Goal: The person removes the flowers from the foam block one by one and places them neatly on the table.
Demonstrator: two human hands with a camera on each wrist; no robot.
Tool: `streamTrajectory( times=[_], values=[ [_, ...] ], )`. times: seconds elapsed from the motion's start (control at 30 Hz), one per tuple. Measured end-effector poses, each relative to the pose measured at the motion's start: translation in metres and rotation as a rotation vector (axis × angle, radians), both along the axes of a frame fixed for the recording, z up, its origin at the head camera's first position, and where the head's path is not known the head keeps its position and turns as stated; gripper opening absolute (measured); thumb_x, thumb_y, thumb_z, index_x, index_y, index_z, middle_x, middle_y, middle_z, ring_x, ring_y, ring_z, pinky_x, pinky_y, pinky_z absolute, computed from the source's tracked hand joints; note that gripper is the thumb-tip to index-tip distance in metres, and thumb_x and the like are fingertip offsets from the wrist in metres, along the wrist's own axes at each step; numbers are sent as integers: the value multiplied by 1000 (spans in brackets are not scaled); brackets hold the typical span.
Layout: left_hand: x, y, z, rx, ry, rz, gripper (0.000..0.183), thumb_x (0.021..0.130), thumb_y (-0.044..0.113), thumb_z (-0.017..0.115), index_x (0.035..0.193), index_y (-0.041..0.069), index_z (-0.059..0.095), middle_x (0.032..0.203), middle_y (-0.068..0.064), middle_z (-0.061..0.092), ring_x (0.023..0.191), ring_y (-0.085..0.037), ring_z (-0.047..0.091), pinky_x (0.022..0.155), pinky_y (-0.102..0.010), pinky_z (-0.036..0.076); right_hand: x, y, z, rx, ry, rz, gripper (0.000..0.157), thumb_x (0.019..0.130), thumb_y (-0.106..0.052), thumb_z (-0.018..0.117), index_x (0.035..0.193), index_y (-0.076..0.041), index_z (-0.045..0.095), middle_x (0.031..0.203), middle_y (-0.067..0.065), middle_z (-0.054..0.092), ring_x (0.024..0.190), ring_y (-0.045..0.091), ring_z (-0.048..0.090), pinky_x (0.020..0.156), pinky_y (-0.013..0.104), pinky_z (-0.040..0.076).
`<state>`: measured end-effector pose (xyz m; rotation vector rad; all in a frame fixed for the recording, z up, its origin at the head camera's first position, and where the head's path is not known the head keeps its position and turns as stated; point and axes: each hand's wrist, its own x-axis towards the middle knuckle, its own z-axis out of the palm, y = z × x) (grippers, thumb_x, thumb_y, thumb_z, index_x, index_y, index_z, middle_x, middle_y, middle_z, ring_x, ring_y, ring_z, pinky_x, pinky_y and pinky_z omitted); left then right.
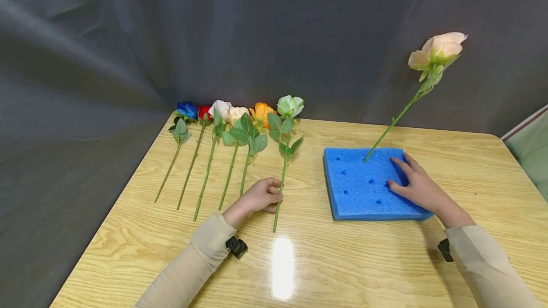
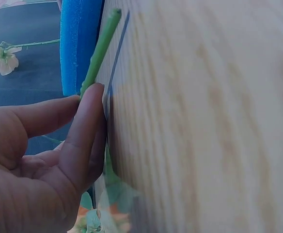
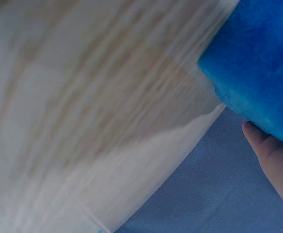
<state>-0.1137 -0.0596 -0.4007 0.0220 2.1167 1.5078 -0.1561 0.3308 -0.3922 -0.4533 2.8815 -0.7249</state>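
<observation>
My left hand (image 1: 262, 196) pinches the lower stem of a pale green flower (image 1: 291, 106) between thumb and fingers, close over the table. In the left wrist view, the cut stem end (image 2: 105, 46) juts out past the fingertips. My right hand (image 1: 421, 189) rests on the right side of a blue foam block (image 1: 357, 203), thumb and fingers spread. One finger (image 3: 262, 143) shows along the block's edge in the right wrist view. A peach flower (image 1: 443, 51) stands in the block near its back edge, leaning to the right. Several small holes dot the block's top.
Left of the hand, a blue flower (image 1: 187, 110), a red flower (image 1: 204, 112), a white flower (image 1: 220, 108), a cream flower (image 1: 238, 114) and an orange flower (image 1: 262, 112) lie in a row on the wooden table (image 1: 342, 260). A dark cloth (image 1: 257, 37) hangs behind.
</observation>
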Motion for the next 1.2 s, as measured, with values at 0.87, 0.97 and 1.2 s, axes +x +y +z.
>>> streamTrajectory(
  times=[0.87, 0.97, 1.2],
  values=[
    [-1, -1, 1, -51, 2, 48, 47, 93, 5, 59, 137, -3, 45, 114, -19, 55, 93, -26, 64, 71, -33, 60, -5, 22, 7, -301, -347, -178, 95, 94, -33, 61, 152, -2, -7, 154, 36, 1, 136, 61, 10, 104, 74, 20],
    [-1, 0, 1, -54, 3, 56, 46, 92, 4, 60, 136, -3, 45, 112, -18, 56, 90, -24, 64, 69, -32, 60, -6, 22, 6, -317, -357, -194, 95, 94, -33, 61, 152, -1, -7, 153, 37, 1, 137, 60, 9, 106, 73, 19],
    [0, 0, 3, -66, 12, 53, 47, 92, 2, 60, 136, -3, 46, 108, -17, 56, 81, -20, 63, 66, -30, 59, -7, 25, 5, -338, -363, -201, 92, 95, -33, 59, 152, 1, -5, 154, 35, 0, 138, 59, 7, 106, 73, 17]
  ],
)
